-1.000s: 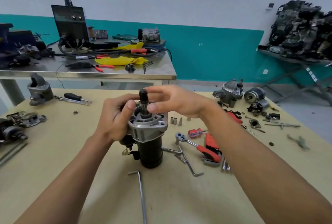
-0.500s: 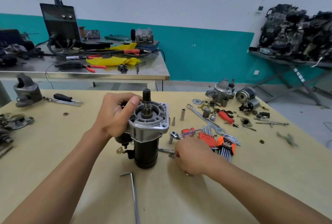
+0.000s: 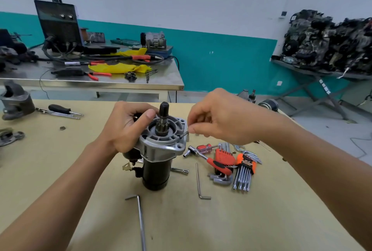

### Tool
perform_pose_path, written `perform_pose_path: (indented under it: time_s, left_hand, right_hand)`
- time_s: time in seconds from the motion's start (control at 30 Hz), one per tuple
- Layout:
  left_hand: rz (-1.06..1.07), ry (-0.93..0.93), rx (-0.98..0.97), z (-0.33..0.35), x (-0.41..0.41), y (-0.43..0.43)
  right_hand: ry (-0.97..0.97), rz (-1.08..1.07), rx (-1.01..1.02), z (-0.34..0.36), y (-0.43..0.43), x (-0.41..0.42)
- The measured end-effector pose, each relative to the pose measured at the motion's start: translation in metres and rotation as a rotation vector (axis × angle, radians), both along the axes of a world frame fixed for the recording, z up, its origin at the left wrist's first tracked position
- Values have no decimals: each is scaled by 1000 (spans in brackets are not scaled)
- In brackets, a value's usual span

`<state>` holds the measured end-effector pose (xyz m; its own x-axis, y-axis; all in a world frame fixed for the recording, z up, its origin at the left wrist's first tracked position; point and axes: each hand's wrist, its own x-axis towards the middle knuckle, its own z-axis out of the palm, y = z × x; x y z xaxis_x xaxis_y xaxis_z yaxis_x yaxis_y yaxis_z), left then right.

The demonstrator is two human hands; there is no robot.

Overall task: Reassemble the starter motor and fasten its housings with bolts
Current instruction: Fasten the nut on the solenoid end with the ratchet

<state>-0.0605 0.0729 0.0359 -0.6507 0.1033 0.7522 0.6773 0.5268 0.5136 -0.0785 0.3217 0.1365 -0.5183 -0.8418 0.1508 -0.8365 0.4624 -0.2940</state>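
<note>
holding the motor (image 3: 159, 150) upright on the table (image 3: 241, 220), my left hand (image 3: 124, 129) wraps its silver end; my right hand (image 3: 221, 117) pinches a small bent key (image 3: 184, 134) at the rim. i judge a slanted entry could slip out and tip the motor.

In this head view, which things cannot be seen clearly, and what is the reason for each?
Head view: the small metal piece pinched by the right hand at the starter motor; fingers cover most of it, so bolt or key is unclear.
Head view: the motor's side under the left hand, covered by that hand.
Head view: the long hex key, cut off by the bottom edge.
Head view: the dark pile at right, blurred.
</note>
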Motion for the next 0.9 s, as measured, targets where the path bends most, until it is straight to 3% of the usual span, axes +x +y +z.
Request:
perform_pose_path:
  time_s: [0.2, 0.53, 0.7, 0.9]
  left_hand:
    - [-6, -28, 12, 1, 2, 2]
    - [-19, 19, 23, -3, -5, -10]
    - [-29, -1, 34, -5, -10, -11]
    - [-47, -22, 20, -4, -13, -11]
  right_hand:
    - [-11, 12, 54, -3, -26, -14]
    - [-104, 78, -711, -69, -36, -26]
    - [203, 202, -709, -75, -37, -29]
    - [38, 235, -771, -92, -39, -31]
